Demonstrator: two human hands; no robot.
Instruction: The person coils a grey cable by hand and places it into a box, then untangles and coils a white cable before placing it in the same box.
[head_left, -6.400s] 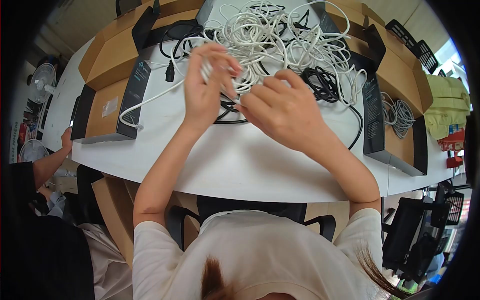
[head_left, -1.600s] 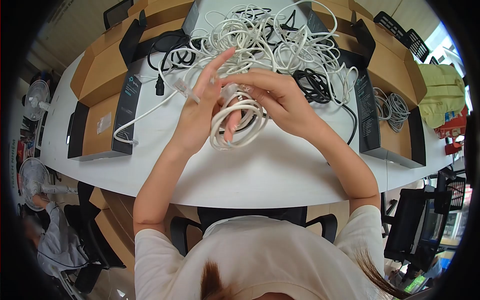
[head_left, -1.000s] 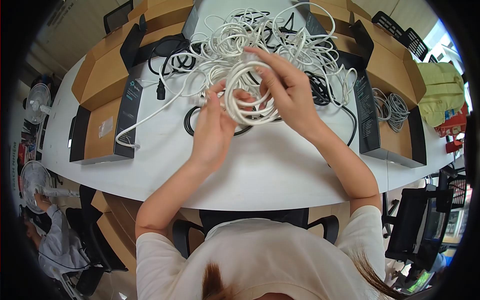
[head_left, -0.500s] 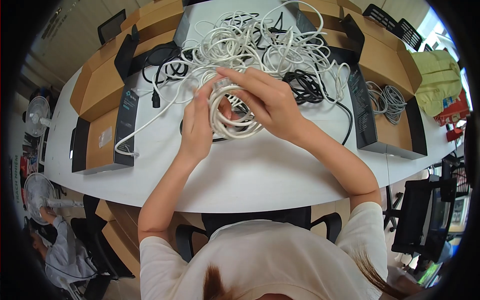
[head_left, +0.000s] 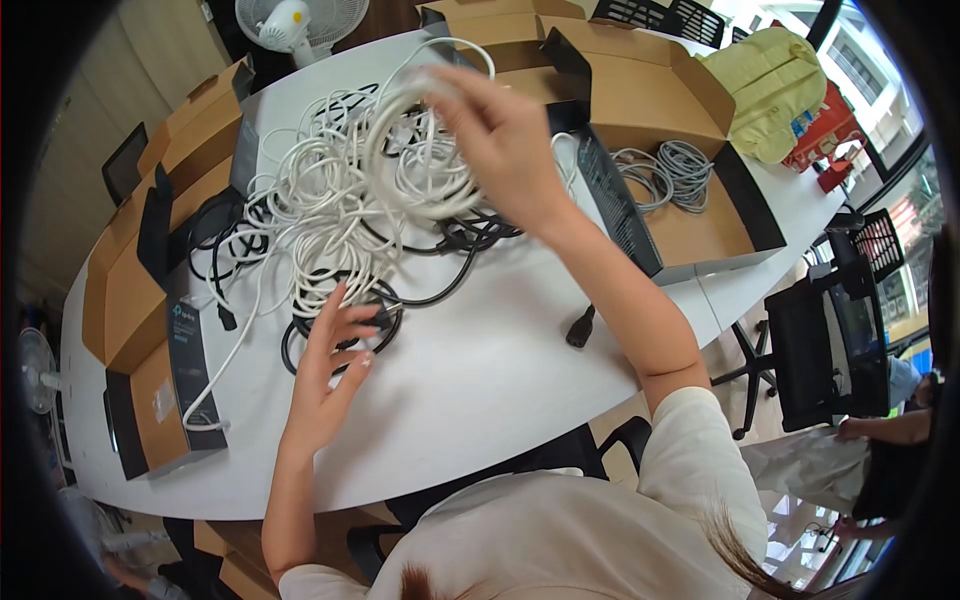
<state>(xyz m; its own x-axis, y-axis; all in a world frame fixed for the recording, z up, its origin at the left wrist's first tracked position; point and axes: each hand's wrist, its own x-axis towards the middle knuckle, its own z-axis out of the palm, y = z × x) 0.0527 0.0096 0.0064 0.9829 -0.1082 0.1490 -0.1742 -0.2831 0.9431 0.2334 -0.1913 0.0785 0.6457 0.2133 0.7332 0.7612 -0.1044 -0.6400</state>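
A loop of white cable (head_left: 373, 155), blurred by motion, hangs from my right hand (head_left: 505, 145), whose fingers are closed on its upper part. The loop is raised in front of the tangled pile of white cables (head_left: 305, 185) on the table. My left hand (head_left: 335, 370) holds nothing; its fingers are spread near the pile's front edge. Beside those fingers lies a coil of black cable (head_left: 393, 345), partly hidden by the hand. More black cable (head_left: 475, 235) runs beneath the loop, and a black plug end (head_left: 580, 327) lies on the table to the right.
An open cardboard box (head_left: 735, 225) on the right contains a grey cable coil (head_left: 685, 175). Another open box (head_left: 135, 425) stands at left with a small clear packet inside. Behind the right box are a yellow-green backpack (head_left: 770, 90) and a red bag (head_left: 835, 125). A chair (head_left: 830, 350) stands right.
Both hands were on the white cable loop; now only my right hand holds it, raised higher. My left hand has let go and opened lower down. The view has turned right.
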